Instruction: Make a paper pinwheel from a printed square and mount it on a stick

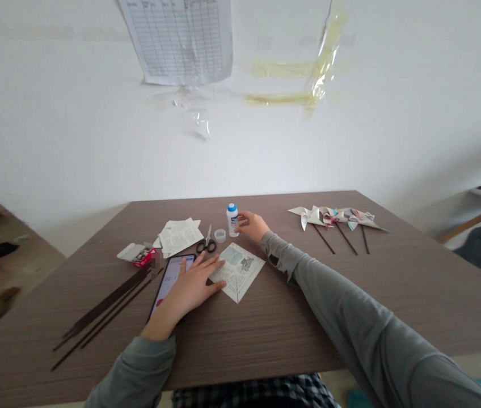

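Observation:
My left hand lies with its fingers spread, pressing the left side of a square printed paper that has a crease near its lower corner. Under the same hand, a phone with a lit screen is partly covered. With my right arm stretched forward, my right hand has its fingers around the right side of a small white glue bottle with a blue cap, standing upright on the table. Just left of the bottle are a clear round cap and scissors with black handles.
Stacked printed sheets lie behind the phone, beside an open red-and-white box of small items. Several dark sticks spread to the left. Three paper pinwheels on sticks lie at the back right. A white wall stands behind the table.

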A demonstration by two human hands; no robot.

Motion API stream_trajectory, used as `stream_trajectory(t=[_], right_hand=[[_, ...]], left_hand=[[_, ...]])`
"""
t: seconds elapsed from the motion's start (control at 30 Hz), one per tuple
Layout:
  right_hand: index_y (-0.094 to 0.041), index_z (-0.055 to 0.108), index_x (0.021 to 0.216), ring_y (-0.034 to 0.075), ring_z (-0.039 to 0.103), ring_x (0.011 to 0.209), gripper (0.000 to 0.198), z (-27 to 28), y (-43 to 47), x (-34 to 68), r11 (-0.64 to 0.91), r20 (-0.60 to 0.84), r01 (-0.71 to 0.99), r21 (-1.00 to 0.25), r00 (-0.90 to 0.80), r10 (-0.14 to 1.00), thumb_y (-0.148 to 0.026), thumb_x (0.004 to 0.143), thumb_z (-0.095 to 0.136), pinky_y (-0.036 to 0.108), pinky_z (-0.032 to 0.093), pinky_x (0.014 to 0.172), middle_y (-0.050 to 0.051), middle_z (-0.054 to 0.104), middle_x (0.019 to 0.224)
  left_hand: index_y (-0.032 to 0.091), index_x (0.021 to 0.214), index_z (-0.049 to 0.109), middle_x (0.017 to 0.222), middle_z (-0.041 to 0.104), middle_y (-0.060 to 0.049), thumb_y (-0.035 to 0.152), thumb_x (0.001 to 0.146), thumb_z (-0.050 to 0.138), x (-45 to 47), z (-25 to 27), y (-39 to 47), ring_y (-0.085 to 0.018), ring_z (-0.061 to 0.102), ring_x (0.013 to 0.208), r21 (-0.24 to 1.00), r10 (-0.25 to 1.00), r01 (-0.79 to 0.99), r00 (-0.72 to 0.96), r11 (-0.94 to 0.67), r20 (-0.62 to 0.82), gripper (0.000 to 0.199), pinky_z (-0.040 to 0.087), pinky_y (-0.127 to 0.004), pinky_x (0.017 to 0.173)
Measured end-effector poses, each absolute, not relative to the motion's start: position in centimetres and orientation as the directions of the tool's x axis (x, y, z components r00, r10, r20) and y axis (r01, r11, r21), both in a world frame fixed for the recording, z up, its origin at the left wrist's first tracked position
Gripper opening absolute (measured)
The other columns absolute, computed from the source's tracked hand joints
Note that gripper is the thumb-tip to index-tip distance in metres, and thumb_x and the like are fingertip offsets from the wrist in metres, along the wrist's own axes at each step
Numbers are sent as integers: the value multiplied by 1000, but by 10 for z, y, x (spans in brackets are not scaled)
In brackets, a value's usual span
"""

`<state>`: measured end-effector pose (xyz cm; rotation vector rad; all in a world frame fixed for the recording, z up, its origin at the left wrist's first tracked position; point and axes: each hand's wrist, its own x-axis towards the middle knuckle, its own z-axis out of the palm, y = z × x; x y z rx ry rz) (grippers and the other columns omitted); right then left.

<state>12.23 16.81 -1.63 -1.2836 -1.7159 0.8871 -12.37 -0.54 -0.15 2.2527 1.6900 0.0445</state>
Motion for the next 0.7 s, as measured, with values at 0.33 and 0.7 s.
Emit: stream_trajectory(t=[0.33, 0.7], right_hand=[[-21, 94, 130, 25, 97, 102, 44, -12, 167, 165, 311, 265, 403, -861, -165, 950, -4, 90, 101, 44, 81, 106, 11, 101, 124], [-28, 102, 118, 31, 100, 114, 29, -32, 96, 228, 485, 321, 426, -763, -401, 858, -9, 96, 99, 50, 80, 117, 6, 103, 120]], left_hand=[[36, 190, 74, 208, 53, -12, 49, 123, 71, -113, 2, -10, -48, 32, 203, 227, 945, 947, 271, -228, -182, 68, 17, -87, 162], [35, 186, 78, 204, 60, -12, 51, 124, 75, -82, -5, -19, -50, 40, 200, 257, 956, 937, 272, -236, -113, 64, 21, -83, 164]])
